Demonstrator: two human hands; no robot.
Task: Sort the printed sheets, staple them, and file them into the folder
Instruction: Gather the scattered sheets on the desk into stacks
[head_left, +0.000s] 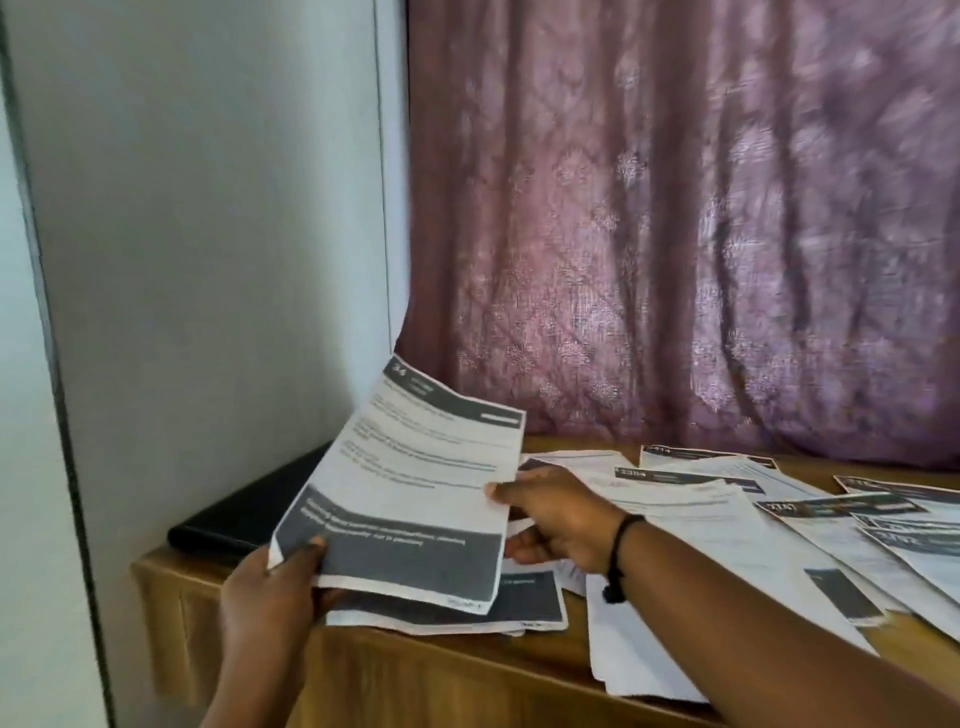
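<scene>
A person's 2 hands lift 1 printed sheet (410, 499) above a wooden counter (426, 670), its top edge tilted toward the far wall. The left hand (270, 587) pinches the sheet's near-left corner, thumb on top; the right hand (558, 519) holds its right edge, thumb on the face and fingers behind — each grip closed on the paper. A black cord bracelet (621, 553) circles the right wrist. The sheet carries a dark header band and a dark lower block with white lettering, too blurred to read. Under it lies a small stack of sheets (524, 608) at the near edge of the counter. To the right, loose sheets (779, 519) with the same dark bands overlap across the counter; at least 7 show, with header numbers too smeared to make out. 1 black folder (244, 512) lies flat at the far-left corner, beside the white wall (208, 234). A mauve patterned curtain (675, 234) hangs behind.
</scene>
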